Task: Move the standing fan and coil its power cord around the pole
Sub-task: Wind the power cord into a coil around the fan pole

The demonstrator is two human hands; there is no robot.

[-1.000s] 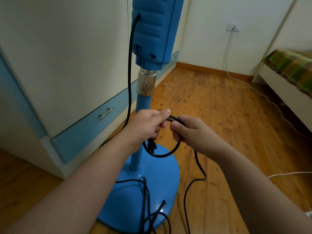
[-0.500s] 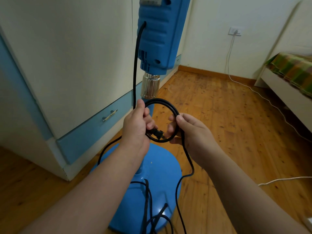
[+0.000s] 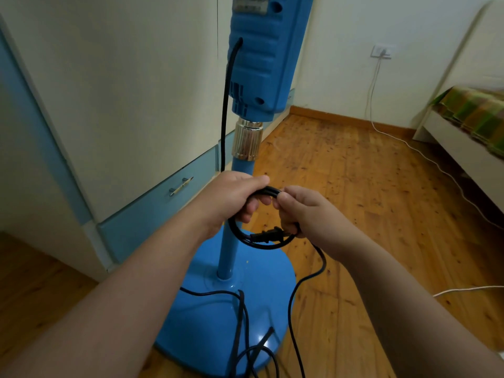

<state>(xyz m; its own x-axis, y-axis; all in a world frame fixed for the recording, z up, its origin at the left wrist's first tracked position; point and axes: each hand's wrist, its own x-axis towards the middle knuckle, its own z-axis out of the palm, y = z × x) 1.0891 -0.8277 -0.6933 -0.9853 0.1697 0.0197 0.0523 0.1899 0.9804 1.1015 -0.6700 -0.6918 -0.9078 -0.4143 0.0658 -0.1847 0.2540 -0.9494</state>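
Change: the loop of power cord (image 3: pixel 237 236) has dropped from level with the silver collar (image 3: pixel 246 143) to lower down in front of the pole (image 3: pixel 227 255), and the hands have drawn closer.
Meaning: the coil sits in the hands, not yet round the pole; slack lies on the base (image 3: pixel 191 336) at the pole's foot, so winding looks early.
Left hand (image 3: pixel 231 197): just in front of the pole, fingers curled over the coil's top.
Right hand (image 3: pixel 305 211): right of the pole, pinching the same coil, nearly touching the left.
Plug (image 3: pixel 268 235): across the coil's bottom.
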